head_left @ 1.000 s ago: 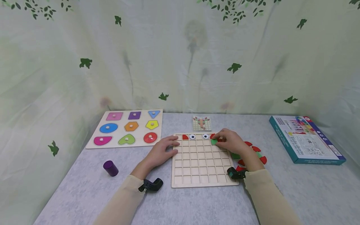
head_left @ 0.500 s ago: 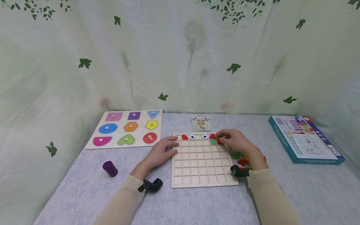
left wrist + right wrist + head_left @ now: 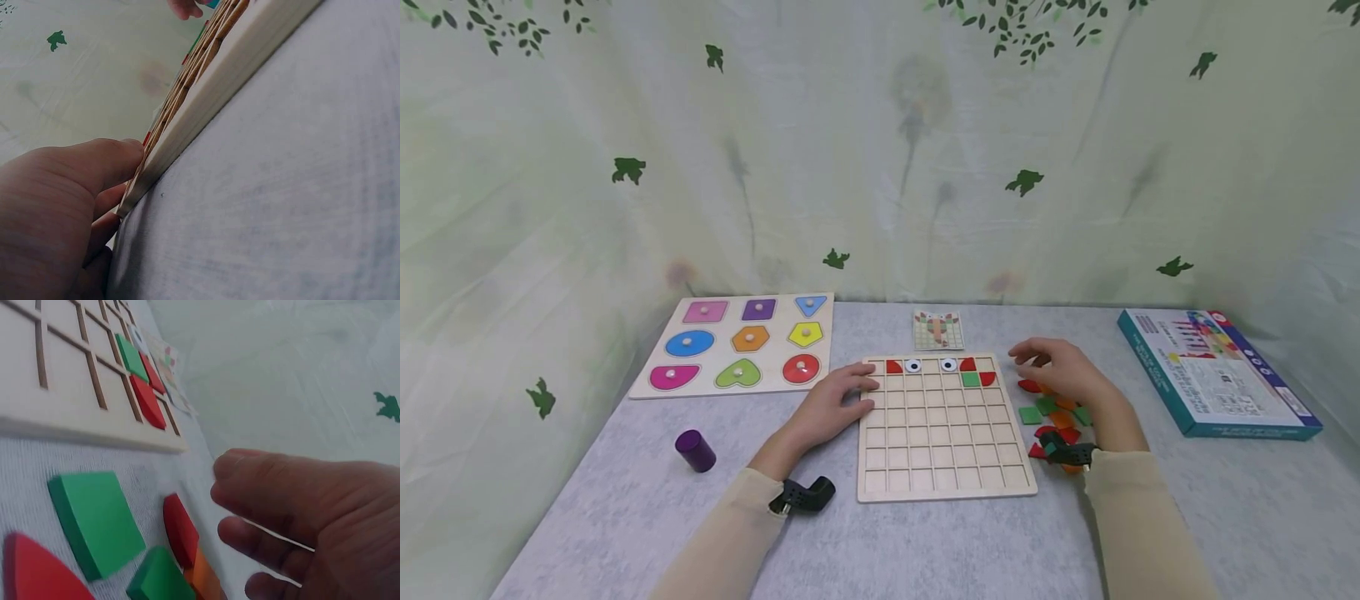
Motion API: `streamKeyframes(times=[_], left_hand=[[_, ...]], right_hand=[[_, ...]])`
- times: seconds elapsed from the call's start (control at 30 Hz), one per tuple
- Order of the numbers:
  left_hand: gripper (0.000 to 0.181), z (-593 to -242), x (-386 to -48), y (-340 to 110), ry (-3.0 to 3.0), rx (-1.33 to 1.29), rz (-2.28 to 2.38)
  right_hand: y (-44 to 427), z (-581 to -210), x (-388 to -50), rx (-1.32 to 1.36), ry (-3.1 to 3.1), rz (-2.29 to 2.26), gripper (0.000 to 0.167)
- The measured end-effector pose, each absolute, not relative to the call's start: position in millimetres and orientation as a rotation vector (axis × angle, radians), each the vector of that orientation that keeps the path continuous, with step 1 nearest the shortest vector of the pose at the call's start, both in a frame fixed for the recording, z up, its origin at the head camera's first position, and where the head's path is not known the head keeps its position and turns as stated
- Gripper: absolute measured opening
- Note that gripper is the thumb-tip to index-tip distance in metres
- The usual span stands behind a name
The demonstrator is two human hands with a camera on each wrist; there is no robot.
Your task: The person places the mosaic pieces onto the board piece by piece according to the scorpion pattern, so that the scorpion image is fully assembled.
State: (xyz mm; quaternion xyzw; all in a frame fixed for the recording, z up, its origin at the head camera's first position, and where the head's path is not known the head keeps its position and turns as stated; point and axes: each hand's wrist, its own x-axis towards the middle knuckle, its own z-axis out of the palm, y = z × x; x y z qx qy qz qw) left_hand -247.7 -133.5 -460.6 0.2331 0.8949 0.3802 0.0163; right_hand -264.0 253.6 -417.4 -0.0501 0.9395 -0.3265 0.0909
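Observation:
The wooden grid board point(image 3: 936, 433) lies flat, with red quarter-round pieces, two eye pieces and a green square point(image 3: 971, 379) in its upper rows. My left hand point(image 3: 829, 408) rests at the board's upper left edge, thumb and fingers touching the rim point(image 3: 165, 147). Over the loose pieces right of the board hovers my right hand point(image 3: 1063, 375), fingers loosely bent and holding nothing. In the right wrist view that hand point(image 3: 312, 519) is above and beside a green square point(image 3: 100, 522), a red piece point(image 3: 180, 530) and an orange piece point(image 3: 203, 575).
A small pattern card point(image 3: 937, 330) lies behind the board. At the back left is a shape puzzle point(image 3: 778, 358); a purple cylinder point(image 3: 696, 450) stands before it. A flat box point(image 3: 1225, 375) lies at the right. A printed curtain point(image 3: 880, 167) hangs behind the table.
My right hand has let go of a red piece, now in the second row beside the green square, and moved right over the loose pieces. My left hand has stayed in place.

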Motion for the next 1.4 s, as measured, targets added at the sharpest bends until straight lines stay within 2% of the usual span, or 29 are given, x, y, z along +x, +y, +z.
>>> streamKeyframes(times=[0.3,0.7,1.4], left_hand=[[0.031,-460.2,-247.4,-133.3,2.783,0.727,1.182],[0.031,-459.9,-247.7,-133.0,2.794,0.745,1.178],[0.031,-461.4,-247.8,-133.1,2.793,0.723,1.180]], right_hand=[[268.9,-426.0,-264.1,-0.076,2.749,-0.854,0.037],[271.5,-430.8,-264.3,-0.036,2.739,-0.914,0.024],[266.3,-430.5,-263.8,-0.056,2.720,-1.018,0.019]])
